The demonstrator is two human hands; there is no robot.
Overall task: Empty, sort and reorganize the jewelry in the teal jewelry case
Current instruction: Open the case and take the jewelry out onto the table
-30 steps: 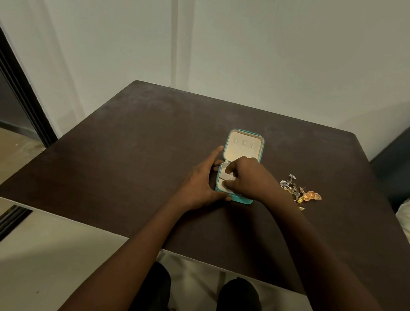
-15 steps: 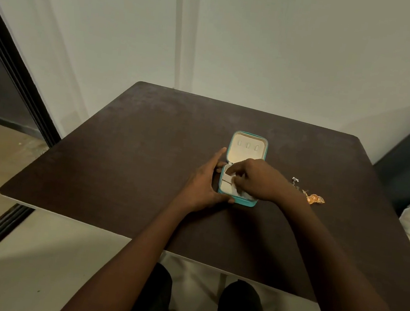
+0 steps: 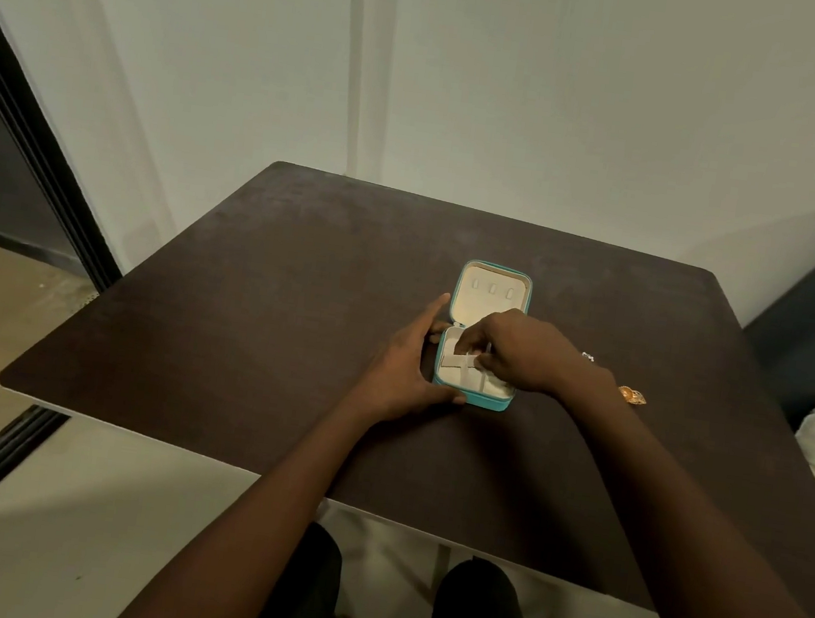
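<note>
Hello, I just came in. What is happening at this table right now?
A person sits at a dark table working on an open teal jewelry case. The left hand steadies the case from its left side, thumb along the front edge. The right hand reaches into the cream tray and seems to pinch a small pale piece; what it is cannot be told. A few jewelry pieces lie on the table to the right, partly hidden behind the right forearm.

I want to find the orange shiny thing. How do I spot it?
Look at the dark table, to the right of the teal case. Just past the right forearm lies the orange jewel, the only bright orange-gold piece there.
</note>
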